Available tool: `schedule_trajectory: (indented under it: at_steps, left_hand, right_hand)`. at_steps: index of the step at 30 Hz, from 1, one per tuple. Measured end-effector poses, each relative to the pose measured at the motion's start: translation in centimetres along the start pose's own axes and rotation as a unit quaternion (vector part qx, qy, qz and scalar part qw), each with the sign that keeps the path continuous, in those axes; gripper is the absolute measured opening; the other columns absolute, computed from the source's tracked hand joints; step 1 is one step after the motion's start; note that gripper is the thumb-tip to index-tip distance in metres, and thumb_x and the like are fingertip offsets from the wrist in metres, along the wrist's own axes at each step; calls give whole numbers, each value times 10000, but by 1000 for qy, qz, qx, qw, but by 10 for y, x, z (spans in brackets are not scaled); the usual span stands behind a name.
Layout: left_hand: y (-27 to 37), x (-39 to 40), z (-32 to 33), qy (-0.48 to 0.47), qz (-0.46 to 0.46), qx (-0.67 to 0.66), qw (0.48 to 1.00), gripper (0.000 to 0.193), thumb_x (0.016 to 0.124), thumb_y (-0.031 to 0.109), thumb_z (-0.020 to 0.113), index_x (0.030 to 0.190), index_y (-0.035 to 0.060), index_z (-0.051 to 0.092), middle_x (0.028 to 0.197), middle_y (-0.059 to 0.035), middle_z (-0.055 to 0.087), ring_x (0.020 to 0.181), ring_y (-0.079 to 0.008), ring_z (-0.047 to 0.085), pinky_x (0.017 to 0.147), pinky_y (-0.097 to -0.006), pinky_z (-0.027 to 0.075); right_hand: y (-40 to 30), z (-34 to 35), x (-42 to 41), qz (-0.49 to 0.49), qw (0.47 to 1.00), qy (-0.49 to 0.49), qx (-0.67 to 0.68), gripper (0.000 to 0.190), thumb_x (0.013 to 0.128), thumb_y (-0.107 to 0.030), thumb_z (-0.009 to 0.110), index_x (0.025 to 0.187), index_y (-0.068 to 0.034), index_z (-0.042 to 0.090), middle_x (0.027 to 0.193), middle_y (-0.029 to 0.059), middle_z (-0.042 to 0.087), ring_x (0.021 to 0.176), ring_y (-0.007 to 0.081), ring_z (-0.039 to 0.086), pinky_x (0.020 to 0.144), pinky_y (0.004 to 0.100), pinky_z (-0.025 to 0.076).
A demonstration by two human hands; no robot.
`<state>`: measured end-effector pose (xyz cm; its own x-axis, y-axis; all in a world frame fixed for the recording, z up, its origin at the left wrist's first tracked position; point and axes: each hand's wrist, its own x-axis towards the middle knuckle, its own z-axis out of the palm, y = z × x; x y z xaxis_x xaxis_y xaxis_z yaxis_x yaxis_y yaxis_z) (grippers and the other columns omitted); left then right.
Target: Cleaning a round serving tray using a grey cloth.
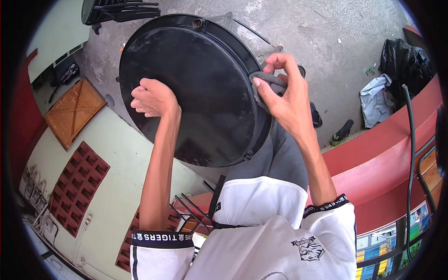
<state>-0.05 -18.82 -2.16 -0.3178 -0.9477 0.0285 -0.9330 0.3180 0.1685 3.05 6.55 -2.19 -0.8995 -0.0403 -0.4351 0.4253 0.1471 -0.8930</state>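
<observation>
A large round black object, perhaps an upturned table top or lid, [206, 94] stands before me on several legs or tube ends around its rim. My right hand [288, 91] pinches a folded grey cloth [267, 84] against the rim on the right side. Over the left part of the dark, slightly scuffed surface is my left hand [154, 98], with its fingers curled in and nothing visible in them. Whether its underside touches the surface cannot be told. A metal tube end [199, 23] shows at the top of the rim.
Stacked black chairs or stools [119, 10] stand at the top left. On the concrete floor [336, 63] at the right lie a black plastic bag [402, 63], a pale crumpled bag [374, 99] and a dark sandal [343, 130]. A wooden panel [75, 112] is at the left.
</observation>
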Motion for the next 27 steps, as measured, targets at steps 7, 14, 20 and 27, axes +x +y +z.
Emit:
schedule_trajectory:
  at_steps: [7,14,20,27]
  left_hand:
    - [6,-5,1,7,9,-9,1000,424,965,333,353,1127,6,571,1252,-186,476,1198,-320,433,1018,-446,340]
    - [11,-7,3,2,10,3,1000,476,977,333,345,1179,-16,598,1290,-201,488,1248,-330,428,1034,-458,340]
    - [7,4,-1,30,2,19,999,494,982,343,344,1185,-18,612,1299,-209,495,1250,-340,451,1033,-478,358]
    - [7,5,11,39,0,28,999,511,982,331,335,1222,-28,607,1325,-216,495,1261,-340,466,1032,-478,377]
  right_hand:
    - [26,9,-63,-33,995,89,-6,255,892,-55,722,1101,-17,580,960,42,609,771,87,547,691,265,472]
    - [10,13,21,-126,980,146,-55,444,788,-241,808,1156,-62,634,1012,102,669,723,200,615,705,341,505]
    - [24,25,-38,-68,982,175,31,396,812,-186,790,1123,-29,602,989,106,644,693,194,563,673,333,475]
    - [49,38,-155,39,989,138,30,346,822,-86,763,1115,-34,587,961,89,631,709,208,537,675,331,463]
